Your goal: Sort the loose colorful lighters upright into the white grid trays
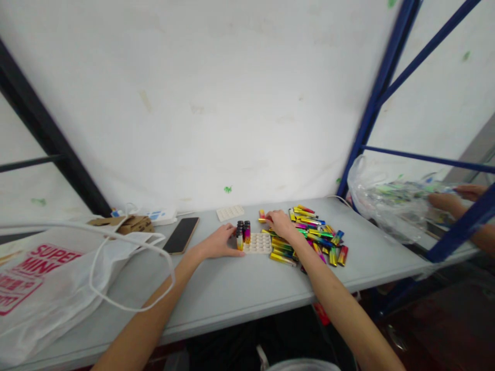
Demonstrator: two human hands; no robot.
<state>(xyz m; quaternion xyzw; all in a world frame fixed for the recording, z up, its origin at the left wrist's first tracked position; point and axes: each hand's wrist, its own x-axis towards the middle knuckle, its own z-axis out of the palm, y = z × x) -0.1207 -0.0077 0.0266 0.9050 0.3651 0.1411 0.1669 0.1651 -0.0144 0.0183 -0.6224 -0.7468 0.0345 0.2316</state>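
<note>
on the grey table [240, 293], just right of centre, the right hand [281, 223] lay palm down at the far left edge of the pile of lighters [313, 237], its fingers curled over one lighter [262, 216] that poked out to the left; whether it truly gripped that one i could not tell. that lighter lay nearly flat, its long axis running left to right, and the white tray [259, 243] sat just near and left of the hand. the left hand [221, 242] rested flat and relaxed against the tray's left side, holding nothing, touching the standing lighters [243, 233] at the tray's far left corner. the right hand was the nearer to the pile, the left to the tray. counted: two trays, one in use and a spare tray [230, 212] farther back; roughly six lighters upright, too bunched for an exact count; several dozen loose in the pile, not countable. a phone [181, 234] lay left of the tray, a white bag [46, 278] at far left, and another person's hands [452, 198] worked at a clear bag [386, 201] at right
</note>
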